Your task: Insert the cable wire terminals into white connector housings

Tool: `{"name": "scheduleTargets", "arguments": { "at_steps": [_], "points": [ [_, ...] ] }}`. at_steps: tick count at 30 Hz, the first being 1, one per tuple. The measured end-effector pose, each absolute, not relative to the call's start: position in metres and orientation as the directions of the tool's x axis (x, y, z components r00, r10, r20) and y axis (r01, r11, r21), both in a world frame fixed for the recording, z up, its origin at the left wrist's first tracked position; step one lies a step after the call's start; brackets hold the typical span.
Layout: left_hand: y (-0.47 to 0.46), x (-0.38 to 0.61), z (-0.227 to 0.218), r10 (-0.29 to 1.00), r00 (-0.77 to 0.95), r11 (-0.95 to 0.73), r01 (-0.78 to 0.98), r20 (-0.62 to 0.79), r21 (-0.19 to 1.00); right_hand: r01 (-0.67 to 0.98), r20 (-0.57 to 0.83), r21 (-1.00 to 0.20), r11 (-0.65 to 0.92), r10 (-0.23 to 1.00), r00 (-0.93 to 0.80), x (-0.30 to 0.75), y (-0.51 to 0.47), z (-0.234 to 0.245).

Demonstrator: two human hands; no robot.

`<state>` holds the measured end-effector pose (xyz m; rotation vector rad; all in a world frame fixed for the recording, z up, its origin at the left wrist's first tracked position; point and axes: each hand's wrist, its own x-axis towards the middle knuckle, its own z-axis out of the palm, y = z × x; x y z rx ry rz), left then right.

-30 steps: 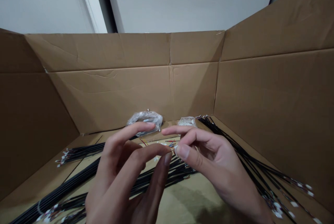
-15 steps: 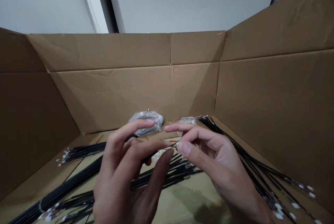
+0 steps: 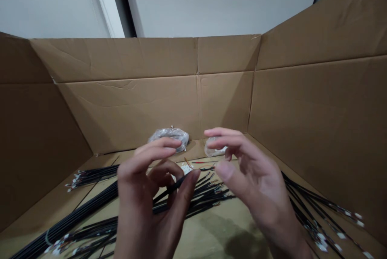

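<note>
My left hand (image 3: 145, 198) pinches a black cable (image 3: 173, 187) between thumb and bent fingers. Thin coloured wires (image 3: 207, 168) show just past the thumb tip; whether a connector sits on their end is unclear. To the right, my right hand (image 3: 260, 188) is open, its thumb apart from the curved fingers and a small gap from the wire ends. Beneath the hands lies a group of black cables (image 3: 208, 199) with bare wire ends pointing right. Small white connectors (image 3: 186, 168) are piled behind the left fingertips, partly hidden.
Cardboard walls (image 3: 145, 102) surround the work surface. Two clear plastic bags stand at the back, one left (image 3: 171, 133) and one right (image 3: 211, 148). A tied black cable bundle (image 3: 75, 214) lies at left; cables with white connectors (image 3: 320, 206) spread along the right.
My right hand has let go of the wire end, its thumb and fingers spreading apart. My left hand has turned slightly, showing more of the black cable it still pinches.
</note>
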<state>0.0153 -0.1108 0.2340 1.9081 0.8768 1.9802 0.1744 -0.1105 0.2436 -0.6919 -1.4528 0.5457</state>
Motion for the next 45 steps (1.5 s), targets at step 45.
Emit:
{"name": "scheduleTargets", "arguments": {
  "at_steps": [45],
  "points": [
    [-0.111,0.001,0.238,0.522,0.127,-0.794,0.432,0.843,0.427,0.287,0.928,-0.349,0.892,0.371,-0.026,0.172,-0.106,0.236]
  ]
}}
